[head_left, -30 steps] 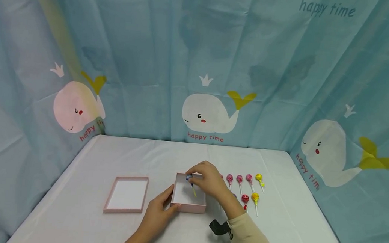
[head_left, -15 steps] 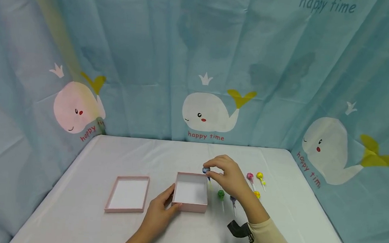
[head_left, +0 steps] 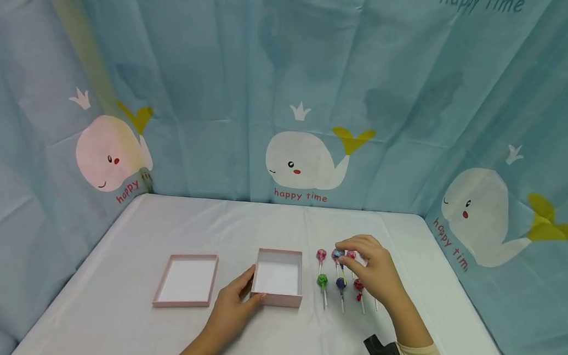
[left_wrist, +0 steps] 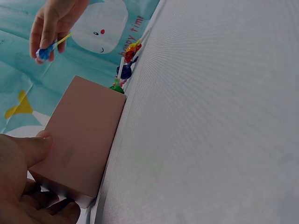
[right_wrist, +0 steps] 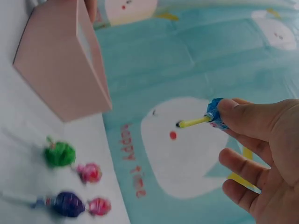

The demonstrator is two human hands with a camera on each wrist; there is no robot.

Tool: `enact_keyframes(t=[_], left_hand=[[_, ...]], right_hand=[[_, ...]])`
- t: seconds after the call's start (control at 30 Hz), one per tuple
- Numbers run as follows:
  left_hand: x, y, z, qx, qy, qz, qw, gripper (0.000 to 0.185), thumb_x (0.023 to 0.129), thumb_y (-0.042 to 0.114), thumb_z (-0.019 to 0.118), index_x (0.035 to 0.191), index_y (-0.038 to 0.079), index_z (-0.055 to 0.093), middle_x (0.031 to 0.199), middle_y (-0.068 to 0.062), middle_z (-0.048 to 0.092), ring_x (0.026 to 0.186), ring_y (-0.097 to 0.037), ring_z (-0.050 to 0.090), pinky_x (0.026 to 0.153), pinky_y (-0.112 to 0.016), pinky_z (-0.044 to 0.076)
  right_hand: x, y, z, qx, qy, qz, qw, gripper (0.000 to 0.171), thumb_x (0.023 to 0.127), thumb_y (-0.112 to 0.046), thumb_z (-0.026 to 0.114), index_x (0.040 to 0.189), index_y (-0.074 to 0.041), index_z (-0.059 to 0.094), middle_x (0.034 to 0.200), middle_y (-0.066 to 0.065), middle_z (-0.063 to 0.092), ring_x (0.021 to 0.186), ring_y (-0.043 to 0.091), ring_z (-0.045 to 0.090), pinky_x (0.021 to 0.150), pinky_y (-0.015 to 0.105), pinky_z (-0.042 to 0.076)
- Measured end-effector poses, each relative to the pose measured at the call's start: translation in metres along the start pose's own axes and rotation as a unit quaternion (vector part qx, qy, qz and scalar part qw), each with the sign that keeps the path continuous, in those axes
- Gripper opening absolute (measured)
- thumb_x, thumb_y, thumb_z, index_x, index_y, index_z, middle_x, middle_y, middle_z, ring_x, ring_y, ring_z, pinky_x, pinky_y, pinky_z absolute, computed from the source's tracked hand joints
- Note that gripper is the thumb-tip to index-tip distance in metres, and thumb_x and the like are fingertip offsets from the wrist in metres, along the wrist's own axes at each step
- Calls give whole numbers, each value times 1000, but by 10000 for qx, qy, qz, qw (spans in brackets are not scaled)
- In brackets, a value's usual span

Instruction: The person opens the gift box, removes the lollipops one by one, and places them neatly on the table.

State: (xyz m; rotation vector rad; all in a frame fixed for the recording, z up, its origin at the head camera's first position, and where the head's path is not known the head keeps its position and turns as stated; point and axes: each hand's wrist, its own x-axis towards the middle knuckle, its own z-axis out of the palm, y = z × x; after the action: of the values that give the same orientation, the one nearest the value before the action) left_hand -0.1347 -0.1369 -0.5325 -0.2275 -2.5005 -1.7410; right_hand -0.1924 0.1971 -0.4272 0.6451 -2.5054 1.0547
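Note:
A small open pink box [head_left: 275, 299] stands at the table's middle, white inside, with nothing in it that I can see. My left hand [head_left: 248, 290] grips its near left corner, thumb on the side wall [left_wrist: 81, 140]. My right hand [head_left: 353, 249] pinches a blue-wrapped lollipop [head_left: 338, 254] with a yellow stick [right_wrist: 191, 122], held above the rows of lollipops to the right of the box. Below it lie a pink one [head_left: 321, 254], a green one [head_left: 322, 280] and a purple one [head_left: 340, 283].
The box's pink lid [head_left: 186, 279] lies upturned to the left of my left hand. A red lollipop [head_left: 358, 285] lies partly under my right hand. A whale-print curtain [head_left: 305, 162] closes the table's back and sides.
My right hand has carried the blue lollipop from over the box rightward to above the lollipop rows. The left hand has stayed on the box.

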Motion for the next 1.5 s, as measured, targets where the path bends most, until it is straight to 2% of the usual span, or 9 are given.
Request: enact_keyframes(t=[0.17, 0.43, 0.53, 0.67, 0.73, 0.87, 1.1, 1.2, 1.5], left_hand=[[0, 1, -1, 33, 10, -8, 10000, 84, 88, 27, 82, 157, 6, 39, 161, -9, 41, 146, -26, 42, 115, -32, 43], [-1, 1, -1, 69, 2, -38, 10000, 84, 88, 27, 82, 157, 5, 38, 161, -9, 40, 146, -27, 43, 114, -33, 44], [-1, 1, -1, 57, -30, -53, 10000, 84, 88, 26, 81, 158, 6, 38, 161, -11, 39, 146, -28, 43, 114, -33, 44], [-1, -1, 0, 89, -23, -53, 9999, 85, 88, 29, 82, 157, 6, 38, 161, -11, 40, 145, -29, 44, 114, -34, 44], [-1, -1, -1, 102, 2, -28, 9999, 85, 88, 30, 82, 157, 6, 39, 161, -10, 40, 145, -29, 44, 114, -34, 44], [0, -2, -1, 117, 71, 47, 9999, 84, 87, 29, 82, 156, 5, 40, 160, -12, 41, 145, -29, 44, 113, -34, 45], [-2, -1, 1, 109, 42, 40, 9999, 82, 88, 26, 82, 155, 2, 40, 159, -13, 43, 144, -31, 45, 112, -35, 46], [-2, -1, 2, 81, 54, 24, 10000, 82, 88, 26, 81, 156, 2, 41, 159, -13, 43, 144, -31, 44, 113, -35, 45], [-1, 0, 1, 182, 118, 61, 9997, 82, 87, 24, 82, 155, 3, 42, 159, -15, 43, 144, -32, 44, 113, -36, 44]], right_hand=[[-14, 15, -10, -73, 153, 231, 9996, 30, 89, -17, 82, 114, -33, 77, 116, -18, 70, 118, 6, 57, 94, 15, 51], [-35, 40, -21, 7, 290, 473, 9985, 27, 92, -19, 78, 118, -28, 77, 121, -12, 70, 119, 6, 56, 100, 8, 42], [-42, 49, -27, -109, 420, 780, 9960, 26, 94, -22, 76, 120, -29, 76, 123, -11, 70, 121, 3, 53, 104, 21, 47], [-48, 61, -33, -134, 546, 1112, 9922, 25, 97, -26, 73, 122, -29, 75, 126, -7, 68, 121, -1, 51, 106, 53, 50], [-48, 67, -34, -137, 569, 1161, 9915, 26, 98, -25, 73, 123, -28, 75, 127, -5, 68, 121, -1, 50, 105, 59, 49], [-51, 79, -34, -146, 643, 1239, 9901, 26, 98, -25, 72, 124, -25, 74, 128, -2, 69, 122, 2, 51, 104, 59, 48], [-63, 98, -32, -232, 762, 1690, 9824, 26, 99, -22, 71, 125, -19, 74, 131, 8, 66, 125, 29, 54, 103, 64, 48], [-65, 106, -32, -286, 750, 1844, 9796, 27, 100, -23, 70, 126, -18, 73, 133, 11, 65, 128, 33, 54, 105, 65, 47], [-68, 123, -31, -165, 347, 2341, 9715, 30, 99, -23, 71, 127, -15, 72, 138, 19, 61, 127, 42, 52, 102, 66, 45]])
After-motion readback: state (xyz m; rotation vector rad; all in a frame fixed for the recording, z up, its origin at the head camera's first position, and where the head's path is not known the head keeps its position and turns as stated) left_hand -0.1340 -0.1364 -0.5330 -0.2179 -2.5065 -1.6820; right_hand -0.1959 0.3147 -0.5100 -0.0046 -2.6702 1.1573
